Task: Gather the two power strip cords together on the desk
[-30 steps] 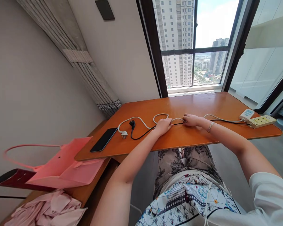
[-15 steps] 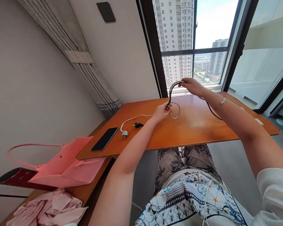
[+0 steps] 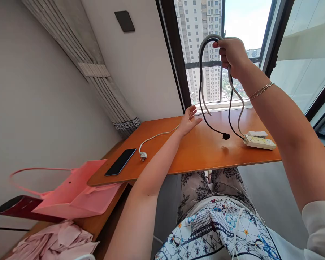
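Observation:
Raised in front of the window, my right hand (image 3: 232,54) is closed around a black cord (image 3: 200,81) and a white cord (image 3: 242,108). Both cords loop down on either side of the hand. The black plug (image 3: 226,136) dangles just over the table. On the right the cords run to two white power strips; the nearer power strip (image 3: 260,142) lies in front of the other power strip (image 3: 257,134). My left hand (image 3: 189,121) is open, fingers spread, left of the hanging loops. The white plug (image 3: 143,156) lies on the table, its cord passing behind my left hand.
A phone (image 3: 120,162) lies on the left of the orange-brown table (image 3: 162,144). Below it to the left are a pink bag (image 3: 78,195), a dark red tube-like object (image 3: 27,208) and crumpled pink cloth (image 3: 56,240). A window stands behind the table.
My right hand has risen, lifting the cords into a tall loop. My left hand has let go and opened. The black plug has left the tabletop and swung right. The power strips now show.

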Available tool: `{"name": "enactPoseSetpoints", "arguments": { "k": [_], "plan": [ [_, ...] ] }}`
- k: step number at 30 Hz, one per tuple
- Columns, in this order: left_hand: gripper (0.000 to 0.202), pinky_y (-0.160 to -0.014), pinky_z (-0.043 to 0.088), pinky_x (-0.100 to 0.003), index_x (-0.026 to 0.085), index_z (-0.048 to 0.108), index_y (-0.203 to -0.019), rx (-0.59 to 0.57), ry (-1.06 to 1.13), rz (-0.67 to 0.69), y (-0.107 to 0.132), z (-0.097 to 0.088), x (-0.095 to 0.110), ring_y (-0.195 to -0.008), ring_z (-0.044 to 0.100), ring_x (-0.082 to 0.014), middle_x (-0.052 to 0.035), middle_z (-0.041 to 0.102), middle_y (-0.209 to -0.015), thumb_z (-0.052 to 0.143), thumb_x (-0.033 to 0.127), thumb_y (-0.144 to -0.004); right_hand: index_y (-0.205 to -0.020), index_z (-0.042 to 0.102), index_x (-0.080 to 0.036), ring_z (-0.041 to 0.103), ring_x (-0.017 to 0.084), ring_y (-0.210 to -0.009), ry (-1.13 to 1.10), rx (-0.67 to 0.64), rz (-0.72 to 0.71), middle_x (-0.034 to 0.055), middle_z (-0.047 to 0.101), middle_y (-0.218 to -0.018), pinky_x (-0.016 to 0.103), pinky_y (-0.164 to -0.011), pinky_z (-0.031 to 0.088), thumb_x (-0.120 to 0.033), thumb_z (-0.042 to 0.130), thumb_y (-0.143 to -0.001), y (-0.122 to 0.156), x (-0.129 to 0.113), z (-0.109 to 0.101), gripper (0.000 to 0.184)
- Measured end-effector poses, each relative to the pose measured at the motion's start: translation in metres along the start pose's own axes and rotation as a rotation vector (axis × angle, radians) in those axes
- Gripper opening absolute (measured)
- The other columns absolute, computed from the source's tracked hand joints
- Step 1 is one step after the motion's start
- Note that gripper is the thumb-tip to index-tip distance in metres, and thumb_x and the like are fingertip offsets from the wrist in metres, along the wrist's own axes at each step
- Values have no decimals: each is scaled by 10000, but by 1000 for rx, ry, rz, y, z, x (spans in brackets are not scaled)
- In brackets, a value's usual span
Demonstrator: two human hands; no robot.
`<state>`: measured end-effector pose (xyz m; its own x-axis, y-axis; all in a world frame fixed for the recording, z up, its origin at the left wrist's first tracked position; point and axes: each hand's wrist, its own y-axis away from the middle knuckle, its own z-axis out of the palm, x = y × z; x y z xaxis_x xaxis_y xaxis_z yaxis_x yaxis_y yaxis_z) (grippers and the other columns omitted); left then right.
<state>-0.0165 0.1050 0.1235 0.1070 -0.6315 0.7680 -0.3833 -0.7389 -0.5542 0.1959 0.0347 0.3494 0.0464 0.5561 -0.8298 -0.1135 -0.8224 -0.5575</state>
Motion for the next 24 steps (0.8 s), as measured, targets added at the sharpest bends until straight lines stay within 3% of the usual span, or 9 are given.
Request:
{"name": "enactPoseSetpoints", "arguments": {
  "k": [4, 8, 10, 13, 18, 21, 24],
  "plan": [
    [891, -1193, 309, -507, 264, 446, -1423, -97, 109, 103, -11, 20, 30, -1489, 353, -333, -141, 439, -1561, 839, 530, -668, -812, 539, -129, 139, 55, -480, -75, 6, 26, -83, 262, -579, 214, -444, 129, -63, 420, -917, 7, -10, 19, 172],
    [716, -1111, 402, -485, 239, 559, -1301, -154, 210, 120, -12, 43, 43, -1337, 539, -301, -133, 649, -1330, 829, 500, -692, -833, 530, -127, 106, 58, -487, -159, 49, 41, -86, 205, -599, 196, -430, 127, -72, 386, -937, 9, -24, 33, 186],
    [573, -1058, 439, -465, 208, 623, -1181, -152, 220, 102, -8, 53, 39, -1175, 637, -270, -113, 724, -1131, 804, 490, -716, -855, 535, -124, 99, 61, -490, -193, 75, 33, -86, 184, -608, 188, -426, 128, -71, 356, -948, 5, -30, 34, 208],
    [433, -988, 468, -414, 189, 667, -1020, -116, 175, 40, 5, 62, 20, -1001, 670, -222, -65, 727, -930, 808, 438, -695, -879, 526, -132, 104, 65, -496, -232, 126, 1, -86, 163, -620, 180, -424, 150, -78, 352, -954, -3, -37, 30, 198],
    [289, -789, 505, -345, 170, 637, -823, -143, 148, -234, 26, 72, -10, -675, 626, -144, 11, 613, -636, 715, 444, -777, -934, 530, -140, 111, 78, -508, -284, 220, -5, -77, 128, -650, 187, -441, 179, -101, 307, -984, -15, -39, 25, 232],
    [348, -696, 519, -310, 184, 626, -1016, -121, 270, -269, 33, 86, -11, -512, 505, -71, 69, 548, -654, 706, 443, -797, -971, 526, -144, 122, 87, -524, -305, 260, 20, -65, 126, -667, 190, -454, 188, -93, 295, -998, -15, -38, 33, 238],
    [575, -645, 511, -276, 261, 552, -1264, -72, 314, -264, 35, 105, -2, -545, 502, -51, 37, 625, -909, 768, 412, -753, -984, 518, -151, 122, 87, -540, -265, 246, -2, -51, 151, -690, 194, -460, 185, -78, 303, -994, -13, -39, 41, 228]
  ]
}}
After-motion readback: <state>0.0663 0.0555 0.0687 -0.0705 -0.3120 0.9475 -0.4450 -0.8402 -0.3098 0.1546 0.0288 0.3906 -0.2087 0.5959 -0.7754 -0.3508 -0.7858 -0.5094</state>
